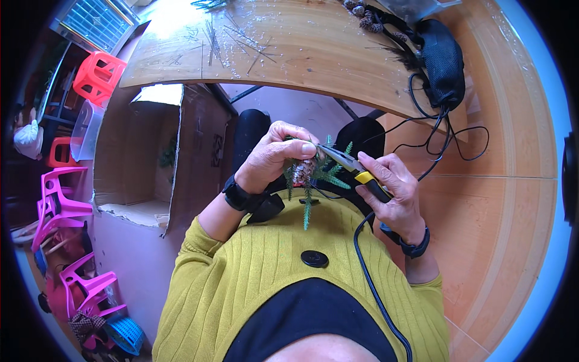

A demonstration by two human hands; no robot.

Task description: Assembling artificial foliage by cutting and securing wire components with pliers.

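While our left hand (276, 152) pinches a green sprig (332, 175) with a pine cone (302, 172) near the wooden table (295, 54), we wrap our right hand (398, 192) around pliers (351, 163). Their tips sit just beside our left hand.

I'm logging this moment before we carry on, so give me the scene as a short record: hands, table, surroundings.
Left hand: pinches a green sprig with a pine cone
Right hand: holds yellow-and-black pliers, nose close to the left fingertips; its bite is unclear
Table: thin dark strips, white flecks, black mesh pouch at right
Person's left: open cardboard box, pink stools beyond
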